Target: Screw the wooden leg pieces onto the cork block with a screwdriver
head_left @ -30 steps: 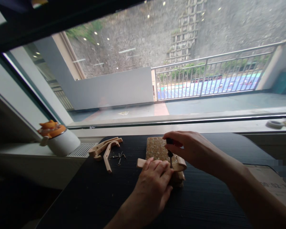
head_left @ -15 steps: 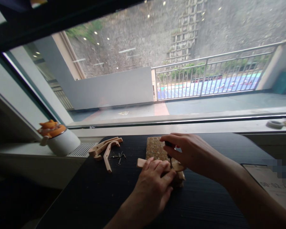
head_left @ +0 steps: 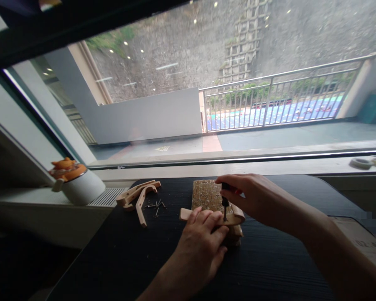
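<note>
The right hand (head_left: 252,197) is gripping a screwdriver (head_left: 225,203), its fingers closing around the dark handle, and the shaft is pointing down with its tip meeting a pale wooden piece (head_left: 233,219). The left hand (head_left: 203,238) is clamping that piece from above, fingers bending over it and thumb reaching down on the near side. The wooden piece is lying across a brown, rough-surfaced block (head_left: 205,194), one end showing left of the fingers and a rounded end showing to their right. The block is resting on a black table (head_left: 131,259). Well to the left, more wooden pieces (head_left: 141,205) are lying in a cluster, with small screws (head_left: 158,204) scattering just beside them. A white container (head_left: 83,188) with an orange top is standing beyond the table's left edge. At the right, the forearm is partly covering a flat device (head_left: 354,234), its digits showing only in part
</note>
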Action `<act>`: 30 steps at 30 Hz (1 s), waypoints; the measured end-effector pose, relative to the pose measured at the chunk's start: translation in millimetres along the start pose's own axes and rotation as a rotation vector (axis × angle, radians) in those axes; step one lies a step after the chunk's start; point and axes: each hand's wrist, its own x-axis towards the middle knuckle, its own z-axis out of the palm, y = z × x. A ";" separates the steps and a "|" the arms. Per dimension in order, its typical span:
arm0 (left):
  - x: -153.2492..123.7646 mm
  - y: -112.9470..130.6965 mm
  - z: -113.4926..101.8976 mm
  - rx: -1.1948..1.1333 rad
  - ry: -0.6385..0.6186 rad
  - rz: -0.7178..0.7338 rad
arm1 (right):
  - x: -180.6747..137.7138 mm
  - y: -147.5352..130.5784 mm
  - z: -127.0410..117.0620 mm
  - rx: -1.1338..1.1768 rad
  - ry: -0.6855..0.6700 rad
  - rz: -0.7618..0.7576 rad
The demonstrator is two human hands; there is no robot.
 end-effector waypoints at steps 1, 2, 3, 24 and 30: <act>0.5 0.1 -0.2 0.000 0.000 -0.001 | 0.4 0.4 -0.4 -0.008 0.002 0.006; 0.8 0.2 -0.4 0.001 -0.001 -0.003 | 0.9 0.6 -0.4 -0.015 0.001 0.009; 1.1 0.2 -0.6 0.002 -0.003 -0.004 | 1.4 0.6 -0.2 -0.020 0.000 0.011; 1.9 1.0 -1.2 0.011 0.006 0.012 | -0.3 -0.6 0.4 0.056 -0.001 -0.002; 2.1 -5.0 -11.8 0.002 0.070 0.019 | 0.4 0.9 2.3 0.049 0.003 -0.001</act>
